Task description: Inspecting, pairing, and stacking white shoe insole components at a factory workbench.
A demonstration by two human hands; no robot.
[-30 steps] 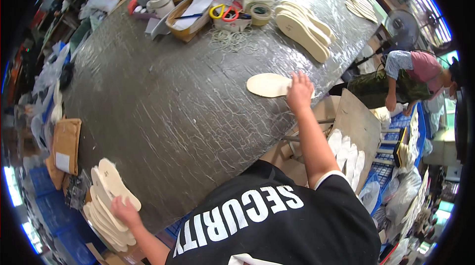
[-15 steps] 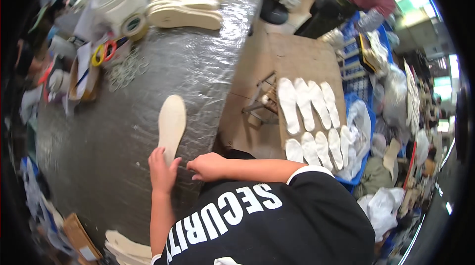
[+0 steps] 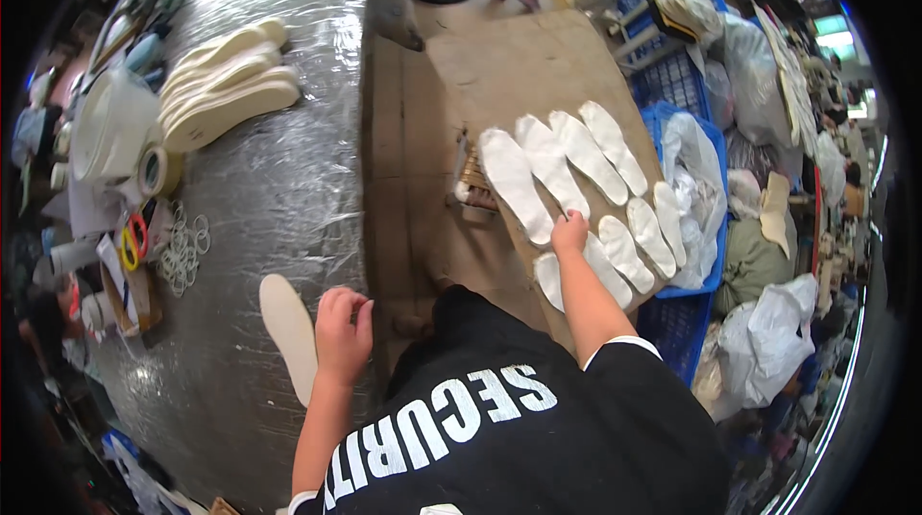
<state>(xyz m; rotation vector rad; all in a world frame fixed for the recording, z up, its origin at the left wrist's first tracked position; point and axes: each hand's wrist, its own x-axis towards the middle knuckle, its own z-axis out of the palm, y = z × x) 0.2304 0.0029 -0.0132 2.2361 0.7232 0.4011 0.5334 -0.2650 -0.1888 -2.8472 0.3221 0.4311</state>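
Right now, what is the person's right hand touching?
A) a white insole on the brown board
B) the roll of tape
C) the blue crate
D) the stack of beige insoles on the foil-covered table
A. The right hand reaches over the brown board and rests on a white insole among the rows there, while the left hand sits beside a single beige insole on the table.

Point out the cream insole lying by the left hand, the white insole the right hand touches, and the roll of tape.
Flat cream insole point(image 3: 288, 328): head view, its middle.
Long white insole point(image 3: 517, 183): head view, mid-length.
Pale tape roll point(image 3: 154, 170): head view, its rim.
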